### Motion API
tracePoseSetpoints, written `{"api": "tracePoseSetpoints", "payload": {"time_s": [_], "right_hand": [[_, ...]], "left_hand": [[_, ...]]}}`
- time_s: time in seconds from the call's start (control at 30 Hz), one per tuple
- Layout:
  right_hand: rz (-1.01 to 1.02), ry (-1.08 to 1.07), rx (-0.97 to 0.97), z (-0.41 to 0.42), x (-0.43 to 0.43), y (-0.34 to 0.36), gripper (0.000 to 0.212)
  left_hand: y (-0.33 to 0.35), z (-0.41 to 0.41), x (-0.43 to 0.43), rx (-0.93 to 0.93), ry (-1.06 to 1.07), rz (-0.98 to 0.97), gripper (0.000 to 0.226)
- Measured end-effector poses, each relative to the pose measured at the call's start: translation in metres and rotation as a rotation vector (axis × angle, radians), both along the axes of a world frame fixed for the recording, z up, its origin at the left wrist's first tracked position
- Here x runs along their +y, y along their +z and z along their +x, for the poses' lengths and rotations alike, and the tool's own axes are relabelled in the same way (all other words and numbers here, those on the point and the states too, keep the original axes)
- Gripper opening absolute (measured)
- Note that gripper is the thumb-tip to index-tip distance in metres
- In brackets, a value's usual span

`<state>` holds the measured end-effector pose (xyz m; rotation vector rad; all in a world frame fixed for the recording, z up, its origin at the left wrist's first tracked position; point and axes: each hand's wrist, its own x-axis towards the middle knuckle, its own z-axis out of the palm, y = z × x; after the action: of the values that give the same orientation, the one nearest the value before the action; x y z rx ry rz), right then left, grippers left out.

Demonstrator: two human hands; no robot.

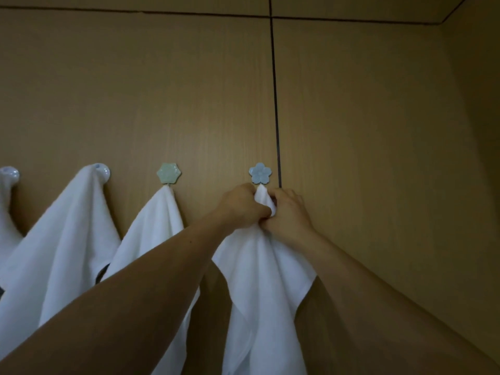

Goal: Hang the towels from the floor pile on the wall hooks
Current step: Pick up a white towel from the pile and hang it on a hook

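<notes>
A white towel (pixel 266 288) hangs down from just under the blue flower hook (pixel 260 173) on the wooden wall. Its bunched top touches the hook's small pin. My left hand (pixel 242 205) grips the bunched top from the left, and my right hand (pixel 288 212) grips it from the right, both just below the hook. Another white towel (pixel 154 234) hangs from the green hexagon hook (pixel 168 173). A third white towel (pixel 59 244) hangs from a white round hook (pixel 102 171). The floor pile is out of view.
At the far left edge, a further white hook (pixel 9 174) carries part of a towel (pixel 6 228). A dark vertical seam (pixel 276 104) in the wood panelling runs down just right of the blue hook. A side wall (pixel 476 131) meets the panelling at the right.
</notes>
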<state>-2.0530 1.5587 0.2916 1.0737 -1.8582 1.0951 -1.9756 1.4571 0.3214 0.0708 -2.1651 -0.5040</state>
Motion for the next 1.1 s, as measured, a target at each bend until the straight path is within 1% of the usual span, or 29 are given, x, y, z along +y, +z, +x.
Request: {"api": "tracePoseSetpoints", "payload": {"time_s": [0.07, 0.1, 0.13, 0.2, 0.27, 0.33, 0.37, 0.43, 0.53, 0.63, 0.7, 0.73, 0.8, 0.87, 0.97, 1.03, 1.1], "right_hand": [[0.014, 0.005, -0.044, 0.003, -0.003, 0.002, 0.038], [0.027, 0.021, -0.092, 0.005, -0.003, 0.001, 0.029], [0.040, 0.045, -0.152, 0.006, -0.002, -0.001, 0.022], [0.038, 0.114, -0.284, 0.006, 0.004, -0.005, 0.015], [-0.003, 0.191, -0.403, 0.006, 0.012, -0.010, 0.016], [-0.033, 0.227, -0.469, 0.006, 0.017, -0.018, 0.023], [-0.036, 0.237, -0.484, 0.006, 0.017, -0.025, 0.025], [-0.040, 0.251, -0.509, 0.008, 0.015, -0.041, 0.030], [-0.083, 0.238, -0.514, 0.009, 0.008, -0.071, 0.040], [-0.162, 0.119, -0.513, 0.013, 0.002, -0.097, 0.035], [-0.200, 0.069, -0.537, 0.018, 0.000, -0.112, 0.033], [-0.216, 0.070, -0.546, 0.021, 0.000, -0.118, 0.035], [-0.254, 0.124, -0.567, 0.029, 0.001, -0.130, 0.049], [-0.269, 0.144, -0.571, 0.036, 0.003, -0.140, 0.059], [-0.259, 0.089, -0.587, 0.046, 0.012, -0.159, 0.060], [-0.248, 0.074, -0.608, 0.053, 0.019, -0.174, 0.061], [-0.202, 0.054, -0.622, 0.062, 0.025, -0.187, 0.068]], "left_hand": [[-0.004, -0.004, 0.004, 0.020, 0.010, 0.069, 0.010], [-0.007, -0.004, 0.005, 0.028, -0.013, 0.122, 0.009], [-0.010, -0.002, 0.006, 0.028, -0.061, 0.190, 0.013], [-0.017, 0.004, 0.002, -0.005, -0.181, 0.350, 0.023], [-0.026, 0.015, -0.002, -0.046, -0.269, 0.487, 0.029], [-0.037, 0.021, -0.008, -0.075, -0.357, 0.576, 0.036], [-0.045, 0.023, -0.011, -0.086, -0.377, 0.608, 0.036], [-0.066, 0.025, -0.015, -0.092, -0.386, 0.655, 0.029], [-0.104, 0.021, -0.016, -0.064, -0.426, 0.630, 0.026], [-0.132, 0.019, -0.014, 0.025, -0.442, 0.589, 0.027], [-0.142, 0.020, -0.012, 0.065, -0.393, 0.518, 0.039], [-0.146, 0.021, -0.010, 0.090, -0.366, 0.477, 0.044], [-0.155, 0.024, -0.004, 0.112, -0.313, 0.442, 0.053], [-0.167, 0.026, 0.000, 0.092, -0.247, 0.447, 0.064], [-0.190, 0.033, 0.003, 0.051, -0.238, 0.472, 0.076], [-0.204, 0.042, 0.004, 0.006, -0.186, 0.424, 0.077], [-0.215, 0.056, 0.005, -0.048, -0.113, 0.353, 0.080]]}}
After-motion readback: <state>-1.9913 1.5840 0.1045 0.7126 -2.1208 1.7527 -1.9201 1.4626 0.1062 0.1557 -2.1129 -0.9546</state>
